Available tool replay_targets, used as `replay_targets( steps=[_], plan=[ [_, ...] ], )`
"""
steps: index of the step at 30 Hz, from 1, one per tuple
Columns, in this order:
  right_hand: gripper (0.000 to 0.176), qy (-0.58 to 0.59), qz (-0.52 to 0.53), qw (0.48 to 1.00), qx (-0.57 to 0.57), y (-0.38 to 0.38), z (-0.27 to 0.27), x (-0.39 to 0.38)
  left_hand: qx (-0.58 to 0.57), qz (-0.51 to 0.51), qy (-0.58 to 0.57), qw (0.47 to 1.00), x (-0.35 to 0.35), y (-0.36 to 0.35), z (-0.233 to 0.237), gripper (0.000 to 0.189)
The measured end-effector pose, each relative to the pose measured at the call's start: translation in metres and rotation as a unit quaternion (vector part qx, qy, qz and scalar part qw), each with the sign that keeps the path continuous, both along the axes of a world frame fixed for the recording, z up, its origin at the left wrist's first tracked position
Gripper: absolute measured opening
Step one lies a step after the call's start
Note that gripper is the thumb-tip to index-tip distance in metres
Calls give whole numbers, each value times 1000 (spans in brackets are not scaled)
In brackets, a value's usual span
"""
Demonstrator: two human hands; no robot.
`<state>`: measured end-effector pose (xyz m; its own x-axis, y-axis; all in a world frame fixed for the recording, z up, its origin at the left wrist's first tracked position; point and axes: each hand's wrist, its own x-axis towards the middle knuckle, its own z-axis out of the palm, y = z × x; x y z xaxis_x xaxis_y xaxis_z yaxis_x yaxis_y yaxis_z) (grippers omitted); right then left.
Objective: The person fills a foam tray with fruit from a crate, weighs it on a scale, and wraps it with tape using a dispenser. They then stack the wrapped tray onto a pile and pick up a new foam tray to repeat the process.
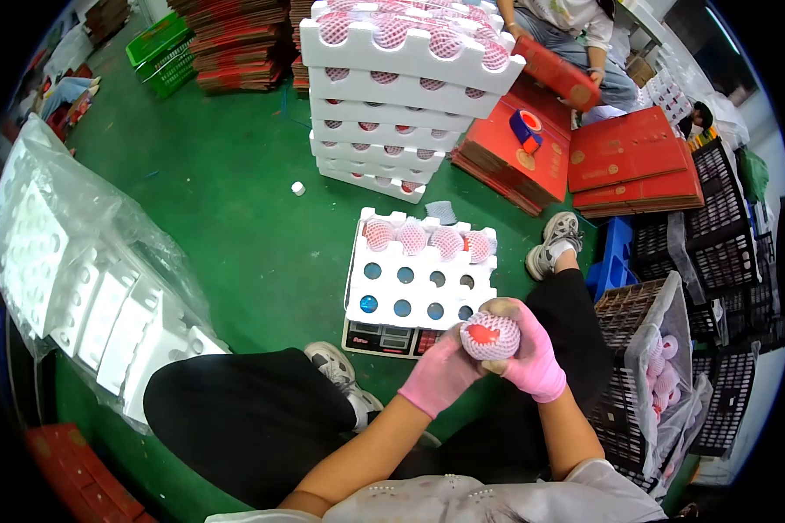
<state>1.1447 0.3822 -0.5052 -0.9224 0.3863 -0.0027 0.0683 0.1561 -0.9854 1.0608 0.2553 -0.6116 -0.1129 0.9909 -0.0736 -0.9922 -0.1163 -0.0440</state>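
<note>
Both my hands wear pink gloves and are closed around a round red fruit (490, 336) in a white-pink foam net. My left hand (440, 376) grips its left side, and my right hand (534, 356) wraps round the right. Just beyond them a white foam tray (420, 272) lies on a digital scale (379, 338). Net-wrapped fruits (447, 243) fill the tray's far row; its nearer round holes hold no fruit. Part of the scale's panel is hidden behind my left hand.
Stacked foam trays of fruit (406, 78) stand ahead. Red flat cartons (519, 161) carry a tape dispenser (527, 129); another person (576, 39) handles a red box behind. Bagged foam trays (105, 305) lie left. A lined crate (628, 349) with wrapped fruits stands right.
</note>
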Motion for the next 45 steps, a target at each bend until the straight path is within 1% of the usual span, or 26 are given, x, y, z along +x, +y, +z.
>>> replay_targets(
  steps=[2, 6, 8, 10, 12, 14, 15, 19, 23, 28, 30, 31, 32, 33, 34, 35, 36, 37, 38, 39, 40, 41, 42, 43, 44, 45],
  plan=[
    [68, -27, -22, 997, -69, -4, -2, -2, -4, 12, 13, 1000, 6, 1, 6, 45],
    [76, -95, -21, 990, 104, -9, -3, -19, -51, 98, 215, 970, 8, 0, 1, 45],
    [74, -113, 8, 957, 269, -9, 1, -32, -118, 139, 435, 882, 10, 0, -13, 45],
    [70, -106, 15, 910, 401, -14, 13, -51, -138, 188, 476, 848, 11, 6, -35, 44],
    [65, -114, 38, 904, 410, -13, 10, -62, -189, 216, 510, 811, 7, 10, -48, 43],
    [62, -114, 70, 912, 388, -11, 4, -77, -167, 191, 170, 952, 1, 8, -54, 40],
    [60, -110, 85, 914, 382, -7, -6, -89, -170, 194, -9, 966, -4, 7, -51, 39],
    [55, -59, 50, 927, 367, 7, -72, -151, -287, 181, -64, 938, -16, 2, -69, 47],
    [55, -125, 53, 859, 494, 0, -136, -195, -390, 119, -26, 913, -3, 0, -71, 51],
    [51, -197, 74, 810, 548, -10, -158, -200, -300, 155, -14, 941, 5, 1, -88, 44],
    [10, -216, 37, 769, 600, -8, -202, -214, -268, 105, 29, 957, -2, 0, -79, 39],
    [14, -217, 28, 743, 632, -10, -212, -214, -269, 100, 49, 957, 0, 2, -89, 39],
    [14, -220, -89, 631, 739, -21, -257, -220, -300, 62, 67, 950, 0, -3, -73, 39],
    [11, -197, -52, 702, 682, -24, -241, -214, -136, 21, 67, 988, -2, -10, -116, 38],
    [9, -178, -17, 768, 616, -28, -223, -208, -182, -70, 480, 855, -4, -7, -123, 35],
    [29, -195, 33, 837, 510, -31, -174, -197, -173, -98, 808, 555, -11, -3, -118, 32],
    [65, -218, 69, 890, 394, -35, -120, -185, -142, -68, 977, 144, -11, -3, -99, 29],
    [88, -64, 23, 902, 427, -39, -86, -142, -100, -98, 990, -12, -11, 2, -84, 30],
    [88, 14, 26, 932, 361, -32, -43, -103, -133, -67, 979, 141, -10, 1, -91, 32],
    [85, 76, 2, 940, 333, -20, -6, -61, -245, -60, 865, 433, -8, 6, -90, 27],
    [83, 88, -35, 936, 338, 1, 23, -19, -329, -53, 653, 680, -3, 10, -88, 24],
    [62, 23, -173, 926, 336, 25, 37, 43, -378, -46, 368, 848, 1, 11, -86, 20],
    [52, 44, -230, 873, 427, 70, 99, 91, -389, -36, 42, 920, 2, 7, -86, 17],
    [46, -48, -341, 866, 363, 89, 133, 137, -343, -60, 17, 937, 0, 4, -98, 22],
    [49, -35, -454, 767, 452, 125, 109, 189, -366, -62, 32, 928, 6, 6, -84, 19],
    [56, -98, -505, 719, 467, 157, 95, 242, -385, -64, 48, 919, 15, 11, -69, 17]
  ],
)
